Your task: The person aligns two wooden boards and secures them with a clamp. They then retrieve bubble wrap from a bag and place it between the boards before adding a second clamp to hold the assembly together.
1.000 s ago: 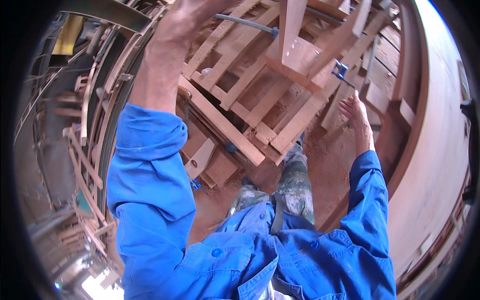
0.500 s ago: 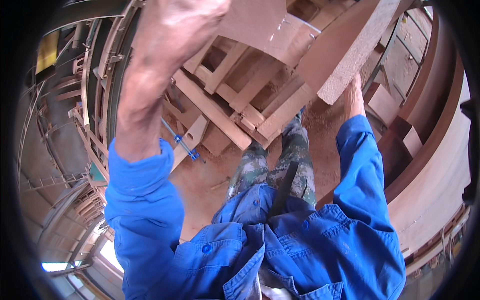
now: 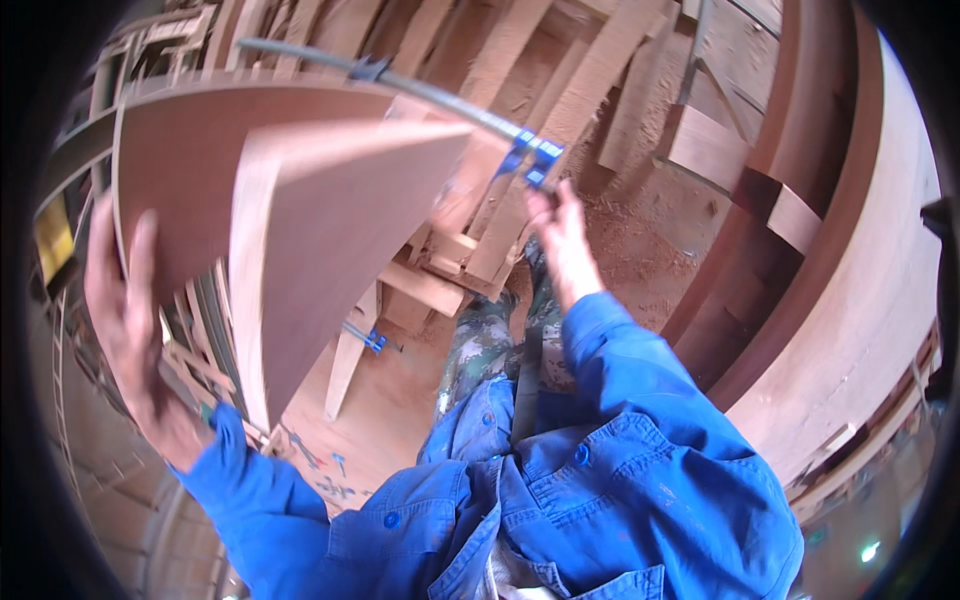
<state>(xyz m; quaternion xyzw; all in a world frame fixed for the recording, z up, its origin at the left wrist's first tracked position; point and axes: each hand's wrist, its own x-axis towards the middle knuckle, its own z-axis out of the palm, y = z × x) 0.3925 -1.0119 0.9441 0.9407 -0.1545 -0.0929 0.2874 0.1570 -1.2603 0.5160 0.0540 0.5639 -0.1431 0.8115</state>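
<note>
At the left, my left hand [image 3: 130, 315] has its fingers and thumb on either side of the edge of a large reddish-brown wooden panel [image 3: 180, 180]. A second board [image 3: 345, 235], with a pale thick edge, meets this panel at an angle and slants toward me. Across the far side runs a bar clamp [image 3: 440, 97] with a grey bar and blue fittings; its right end lies by the boards' far right corner. My right hand [image 3: 563, 240] is closed at the blue screw end of that clamp. Motion blurs the boards slightly.
Rough timber pieces [image 3: 510, 50] lie stacked beyond the boards. Long dark-brown wooden members [image 3: 740, 260] and a pale curved panel [image 3: 850, 310] stand along the right. Another blue clamp [image 3: 372, 342] sits low near my legs. Sawdust covers the floor [image 3: 350, 440].
The boards have swung from upper right to the left, and my left hand has moved down and left to the panel's edge. My right hand has left the thick board for the bar clamp.
</note>
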